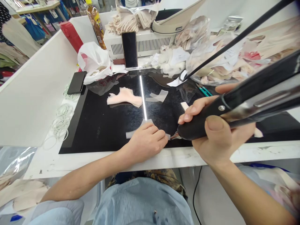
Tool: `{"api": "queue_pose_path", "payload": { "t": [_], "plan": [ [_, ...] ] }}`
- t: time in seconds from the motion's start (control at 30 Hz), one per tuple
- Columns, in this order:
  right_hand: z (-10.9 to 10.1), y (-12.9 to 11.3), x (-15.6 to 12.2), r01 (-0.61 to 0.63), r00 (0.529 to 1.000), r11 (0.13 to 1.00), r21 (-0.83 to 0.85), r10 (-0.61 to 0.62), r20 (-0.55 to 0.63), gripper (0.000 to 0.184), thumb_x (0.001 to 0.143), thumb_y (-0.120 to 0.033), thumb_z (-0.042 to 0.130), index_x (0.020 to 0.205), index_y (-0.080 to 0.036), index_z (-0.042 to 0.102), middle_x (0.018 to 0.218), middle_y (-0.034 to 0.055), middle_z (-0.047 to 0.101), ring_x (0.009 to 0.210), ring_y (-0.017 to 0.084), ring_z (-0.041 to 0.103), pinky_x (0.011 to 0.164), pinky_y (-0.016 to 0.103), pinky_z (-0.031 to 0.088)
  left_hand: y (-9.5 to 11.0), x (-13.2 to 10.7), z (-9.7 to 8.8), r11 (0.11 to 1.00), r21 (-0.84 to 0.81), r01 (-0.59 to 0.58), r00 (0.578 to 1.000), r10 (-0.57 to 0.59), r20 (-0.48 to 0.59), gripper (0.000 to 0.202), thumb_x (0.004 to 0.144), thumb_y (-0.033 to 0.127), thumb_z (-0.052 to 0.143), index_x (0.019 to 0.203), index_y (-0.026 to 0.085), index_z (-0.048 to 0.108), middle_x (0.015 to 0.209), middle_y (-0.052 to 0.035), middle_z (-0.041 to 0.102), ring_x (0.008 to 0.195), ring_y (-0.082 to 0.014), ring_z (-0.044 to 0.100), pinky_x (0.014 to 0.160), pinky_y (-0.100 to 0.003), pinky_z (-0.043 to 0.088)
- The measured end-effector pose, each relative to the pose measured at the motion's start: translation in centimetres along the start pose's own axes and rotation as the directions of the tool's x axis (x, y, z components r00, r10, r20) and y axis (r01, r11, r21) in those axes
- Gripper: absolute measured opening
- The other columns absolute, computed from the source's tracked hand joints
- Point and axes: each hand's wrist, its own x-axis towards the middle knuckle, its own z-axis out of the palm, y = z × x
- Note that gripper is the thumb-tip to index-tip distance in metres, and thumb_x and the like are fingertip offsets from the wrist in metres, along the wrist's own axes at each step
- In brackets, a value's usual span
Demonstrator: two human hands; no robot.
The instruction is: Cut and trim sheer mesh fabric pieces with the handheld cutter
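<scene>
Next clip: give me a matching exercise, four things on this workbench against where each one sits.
Things:
1. black-handled tool
2. translucent strip
3. pink fabric piece
4. white rings

Places:
A. on the white table, left of the black mat
B. gripped in the right hand
C. lying on the black mat, beyond both hands
D. pressed down by the left hand

Pairs: 1-B, 2-D, 3-C, 4-A

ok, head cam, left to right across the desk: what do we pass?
white rings → dark phone → white plastic bag → pink fabric piece → left hand pressing on a clear strip → right hand gripping a black tool
</scene>
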Motion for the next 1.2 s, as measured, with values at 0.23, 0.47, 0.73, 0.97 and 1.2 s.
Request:
{"api": "queue_pose_path", "payload": {
  "t": [0.23,0.47,0.73,0.97,1.2],
  "plan": [
    [0.1,-0.4,0.3,-0.042,0.999,0.999,-0.022,0.041,-0.025,0.040,0.071,-0.039,0.083,0.109,-0.037,0.071,0.073,-0.0028,0.062,0.056,0.015,0.058,0.045,0.032,0.054,0.1,-0.8,-1.5,0.997,-0.070,0.040,0.995,-0.033,0.098,0.017,0.102,0.020,0.051,0.108,0.017,0.068,0.097,-0.0019,0.071,0.089,-0.0178,0.064,0.084,-0.035,0.049],
    [0.7,-1.6,1.6,-0.073,0.996,0.994,-0.080,0.069,-0.052,0.044,0.063,-0.049,0.088,0.103,-0.043,0.071,0.073,-0.0034,0.061,0.062,0.019,0.059,0.047,0.038,0.055,-2.2,-6.1,-5.5,0.917,-0.111,0.382,0.918,-0.363,0.161,0.029,0.100,0.032,0.059,0.123,0.016,0.062,0.118,-0.0070,0.069,0.107,-0.0196,0.065,0.097,-0.036,0.051],
    [3.1,-0.6,1.1,0.005,1.000,0.990,-0.144,-0.001,0.029,0.039,0.072,-0.030,0.085,0.104,-0.035,0.064,0.078,-0.0030,0.066,0.063,0.020,0.064,0.056,0.043,0.060,-2.8,-8.5,-4.9,0.807,-0.184,0.561,0.827,-0.533,0.181,0.022,0.095,0.029,0.066,0.114,0.018,0.067,0.115,-0.0064,0.067,0.107,-0.0202,0.062,0.096,-0.038,0.052],
    [7.0,0.4,0.9,0.099,0.992,0.995,0.004,-0.099,0.072,0.030,0.079,-0.029,0.079,0.102,-0.038,0.062,0.071,-0.0057,0.060,0.055,0.016,0.057,0.049,0.035,0.052,-2.9,-8.4,-4.5,0.783,-0.270,0.561,0.828,-0.532,0.178,0.013,0.097,0.027,0.064,0.106,0.019,0.067,0.114,-0.0041,0.068,0.107,-0.0178,0.062,0.096,-0.036,0.049],
    [9.0,0.8,0.1,-0.003,0.997,1.000,0.014,0.002,0.083,0.036,0.078,-0.044,0.077,0.110,-0.040,0.059,0.073,-0.0045,0.059,0.057,0.019,0.059,0.054,0.038,0.055,-2.9,-8.8,-4.2,0.765,-0.284,0.578,0.815,-0.555,0.164,0.016,0.095,0.028,0.066,0.109,0.020,0.067,0.118,-0.0051,0.068,0.109,-0.0192,0.061,0.097,-0.038,0.049]
  ]
}}
